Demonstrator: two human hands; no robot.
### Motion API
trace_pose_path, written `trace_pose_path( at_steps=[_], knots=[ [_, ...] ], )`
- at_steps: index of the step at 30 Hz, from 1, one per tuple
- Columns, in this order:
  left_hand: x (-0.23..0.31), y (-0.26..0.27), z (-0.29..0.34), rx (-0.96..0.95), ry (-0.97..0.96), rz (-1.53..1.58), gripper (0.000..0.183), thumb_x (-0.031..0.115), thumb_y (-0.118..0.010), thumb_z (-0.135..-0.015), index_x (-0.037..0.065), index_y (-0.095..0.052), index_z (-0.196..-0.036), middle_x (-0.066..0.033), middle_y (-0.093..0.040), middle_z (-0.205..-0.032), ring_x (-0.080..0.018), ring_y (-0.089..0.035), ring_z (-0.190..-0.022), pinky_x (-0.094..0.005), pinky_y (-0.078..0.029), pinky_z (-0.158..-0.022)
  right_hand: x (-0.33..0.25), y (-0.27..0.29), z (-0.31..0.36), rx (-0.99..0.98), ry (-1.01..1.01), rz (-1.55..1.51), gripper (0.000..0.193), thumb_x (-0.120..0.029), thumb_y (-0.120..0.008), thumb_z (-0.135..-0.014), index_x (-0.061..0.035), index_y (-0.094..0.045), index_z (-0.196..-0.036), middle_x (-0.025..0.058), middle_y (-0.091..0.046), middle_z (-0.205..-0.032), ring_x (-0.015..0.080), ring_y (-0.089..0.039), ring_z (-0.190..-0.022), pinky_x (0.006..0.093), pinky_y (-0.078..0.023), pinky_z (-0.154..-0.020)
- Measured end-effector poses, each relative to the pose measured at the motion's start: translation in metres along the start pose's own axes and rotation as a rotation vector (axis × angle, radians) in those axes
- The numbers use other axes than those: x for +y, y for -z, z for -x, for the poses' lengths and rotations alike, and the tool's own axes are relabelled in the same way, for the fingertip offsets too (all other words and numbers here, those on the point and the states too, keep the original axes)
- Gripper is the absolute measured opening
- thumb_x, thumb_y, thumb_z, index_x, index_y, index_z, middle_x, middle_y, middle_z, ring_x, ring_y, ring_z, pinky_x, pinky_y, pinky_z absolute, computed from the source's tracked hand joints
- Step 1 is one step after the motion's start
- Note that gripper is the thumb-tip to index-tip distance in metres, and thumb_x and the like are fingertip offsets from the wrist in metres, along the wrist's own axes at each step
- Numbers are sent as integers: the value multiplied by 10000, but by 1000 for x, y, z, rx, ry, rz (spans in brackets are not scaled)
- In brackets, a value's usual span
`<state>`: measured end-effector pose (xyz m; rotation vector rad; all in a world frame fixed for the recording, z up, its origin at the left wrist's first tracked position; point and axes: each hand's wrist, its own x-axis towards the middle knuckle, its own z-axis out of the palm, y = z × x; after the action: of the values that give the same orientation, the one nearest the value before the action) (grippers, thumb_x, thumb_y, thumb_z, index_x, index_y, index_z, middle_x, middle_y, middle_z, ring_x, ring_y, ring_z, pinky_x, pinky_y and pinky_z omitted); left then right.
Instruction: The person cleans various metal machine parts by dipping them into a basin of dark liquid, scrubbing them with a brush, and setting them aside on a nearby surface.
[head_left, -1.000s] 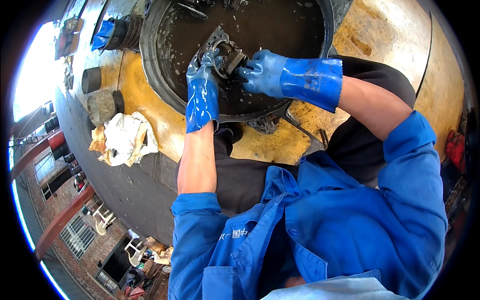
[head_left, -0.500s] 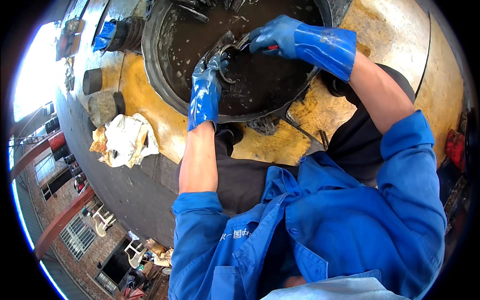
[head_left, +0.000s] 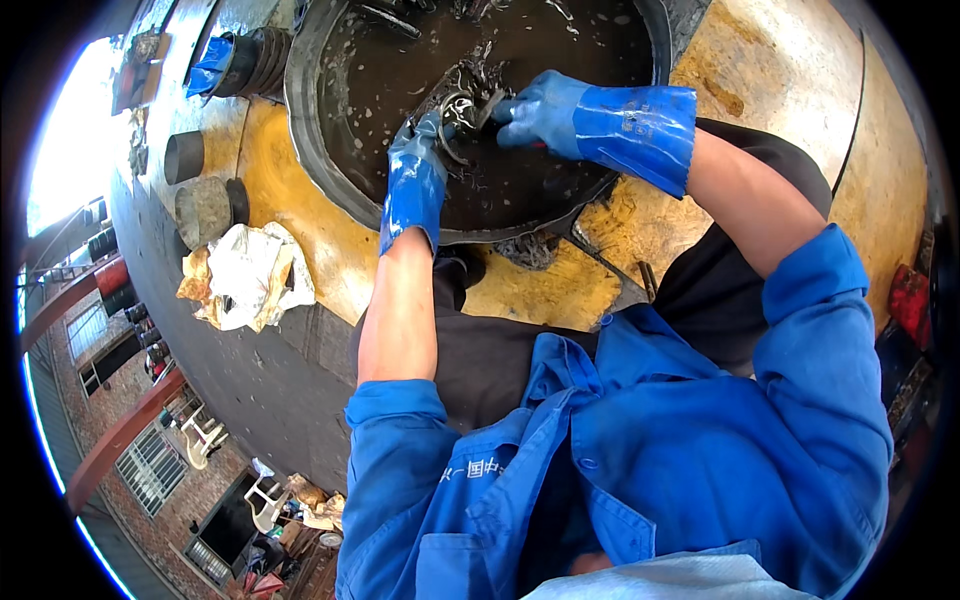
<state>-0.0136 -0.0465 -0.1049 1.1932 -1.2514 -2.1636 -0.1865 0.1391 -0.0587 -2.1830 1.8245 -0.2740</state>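
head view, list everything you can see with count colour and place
basin: 1, dark, round, top centre, holds murky liquid
metal part: 1, grey, over the basin between both hands
crumpled rag: 1, white and tan, left of the basin
cylinders: 2, grey, far left
platform: 1, yellow, worn, under the basin
left hand: blue glove, gripping the metal part
right hand: blue glove, on the metal part

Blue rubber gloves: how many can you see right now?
3. One on the left hand and one on the right hand, both on a metal part over the dark basin; a spare blue glove lies upper left. Others may be hidden.
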Motion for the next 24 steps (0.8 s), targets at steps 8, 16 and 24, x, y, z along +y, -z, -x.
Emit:
trace_pose_path(
  at_steps=[8, 16, 24],
  knots=[
    [2, 0, 1, 51, -72, -291, 393, 264, -699, -966, 5, -686, -1261, -90, -728, -1151, -189, -665, -985, -332, -538, -890, 17, 12, -1, 248, -114, -78, 584, 5, -736, -713, -229, -651, -1241, 63, -608, -1363, 312, -650, -1147, 428, -554, -965],
    [25, -13, 26, -3, -278, -995, 519, 403, -424, -1089, -33, -664, -1235, -185, -716, -1099, -261, -639, -958, -384, -506, -899, -16, 2, -5, 373, 153, -41, 569, -62, -749, -646, -185, -671, -1197, 90, -630, -1317, 299, -680, -1060, 439, -571, -878],
    [25, -5, 14, 30, -109, -982, 530, 388, -353, -1110, -32, -579, -1340, -197, -700, -1128, -287, -588, -922, -409, -492, -920, -15, 21, -5, 273, 221, -61, 538, -78, -772, -638, -180, -699, -1162, 70, -649, -1314, 289, -698, -1007, 437, -578, -862]
  ],
)
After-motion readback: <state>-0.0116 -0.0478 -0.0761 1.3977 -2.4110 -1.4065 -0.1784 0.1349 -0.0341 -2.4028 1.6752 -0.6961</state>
